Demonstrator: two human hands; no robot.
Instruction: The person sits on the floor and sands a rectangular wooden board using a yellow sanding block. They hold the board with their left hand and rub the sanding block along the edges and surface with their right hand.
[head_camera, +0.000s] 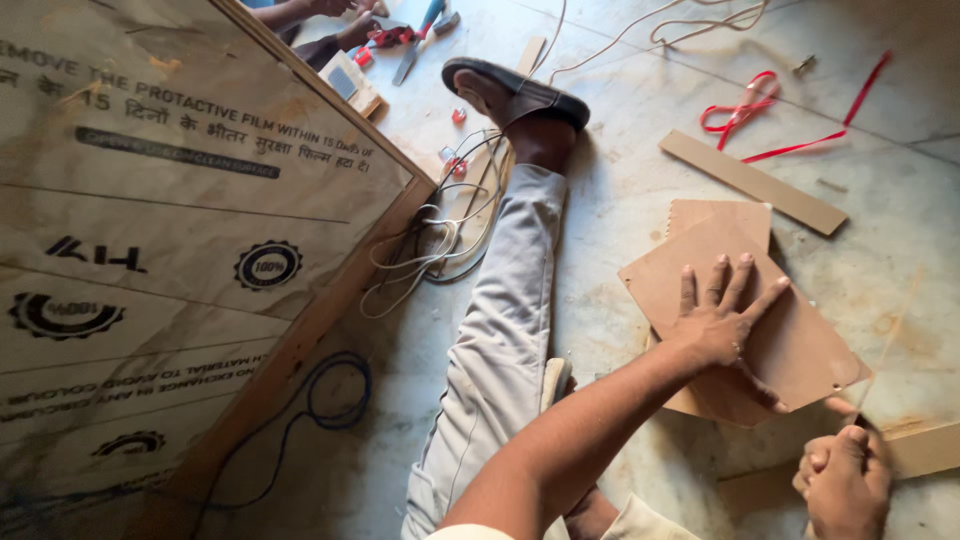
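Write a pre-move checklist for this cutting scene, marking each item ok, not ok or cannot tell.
1. Left hand flat on the board: ok.
2. Right hand closed on the tool: ok.
3. Left thumb off the cut line: cannot tell; it lies near the tool.
4. Board lies flat on the sheet beneath: ok.
5. Leg away from the board: ok.
6. Cables away from the board: ok.

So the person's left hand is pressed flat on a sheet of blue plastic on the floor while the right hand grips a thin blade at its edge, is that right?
Not quite: the sheet is brown hardboard, not blue plastic. The head view shows the left hand spread flat on it, on the floor, while the right hand grips a thin blade at its edge.
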